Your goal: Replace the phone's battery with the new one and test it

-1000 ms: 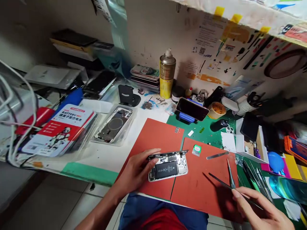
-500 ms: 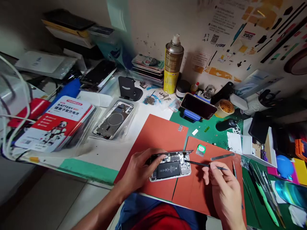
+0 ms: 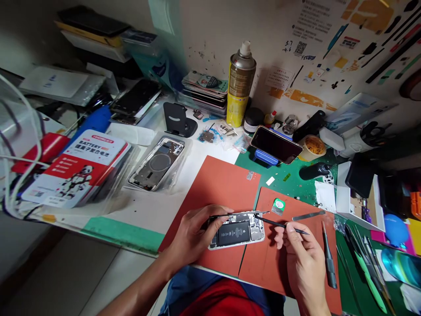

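Note:
An opened smartphone [image 3: 258, 237] lies on the red-brown mat with its black battery [image 3: 233, 233] and inner parts showing. My left hand [image 3: 194, 232] is closed on the phone's left end, thumb and fingers at the raised screen [image 3: 245, 213], which appears edge-on along the far side. Between thumb and fingers, my right hand [image 3: 304, 259] pinches a thin black spudger [image 3: 278, 224]. Its tip reaches the phone's upper right inside, near the screen's edge; exact contact is too small to tell. A dark-handled screwdriver [image 3: 330, 263] lies right of my right hand.
A green-and-white sticker piece [image 3: 278, 206] and a flat metal tool [image 3: 308, 215] lie beyond the phone. Several tweezers [image 3: 365, 267] are at the right. Behind stand a propped phone [image 3: 276, 145] and a spray can [image 3: 241, 83]. An open phone housing [image 3: 158, 163] lies at left.
The spudger's tip has shifted slightly toward the phone's far edge, and the screen shows thinner. My right hand has moved a little left, uncovering the screwdriver. The view has shifted slightly.

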### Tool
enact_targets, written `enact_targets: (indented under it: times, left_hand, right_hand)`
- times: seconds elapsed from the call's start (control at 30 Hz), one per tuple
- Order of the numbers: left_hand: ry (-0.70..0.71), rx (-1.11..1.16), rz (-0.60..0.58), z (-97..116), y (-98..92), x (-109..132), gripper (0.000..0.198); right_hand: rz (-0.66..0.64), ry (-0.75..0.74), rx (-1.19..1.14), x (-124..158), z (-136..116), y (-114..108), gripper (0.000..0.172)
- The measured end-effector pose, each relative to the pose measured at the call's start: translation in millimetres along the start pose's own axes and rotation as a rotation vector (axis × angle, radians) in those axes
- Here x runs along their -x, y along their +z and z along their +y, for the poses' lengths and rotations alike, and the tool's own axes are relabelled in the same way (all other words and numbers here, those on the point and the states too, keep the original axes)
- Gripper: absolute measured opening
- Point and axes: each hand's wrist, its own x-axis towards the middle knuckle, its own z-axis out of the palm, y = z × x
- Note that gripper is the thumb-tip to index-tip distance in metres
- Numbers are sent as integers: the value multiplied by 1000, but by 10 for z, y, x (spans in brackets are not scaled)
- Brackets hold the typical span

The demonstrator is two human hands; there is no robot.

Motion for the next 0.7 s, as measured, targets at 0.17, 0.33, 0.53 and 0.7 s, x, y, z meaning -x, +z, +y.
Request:
enact_targets:
  times: [0.17, 0.33, 0.53, 0.7]
  left_hand:
    - [-15, -26, 21, 0, 12, -7, 22]
    - [-10, -41, 25, -4, 25, -16, 22]
    - [-28, -56, 29, -3, 29, -21, 24]
    - [-21, -59, 42, 4, 37, -27, 21]
  right_hand:
    - [-3, 55, -52, -15, -12, 8, 28]
    - [-30, 91, -60, -59, -52, 23, 29]
    - [-53, 136, -45, -145, -100, 12, 31]
    - [-58, 146, -41, -192, -107, 21, 31]
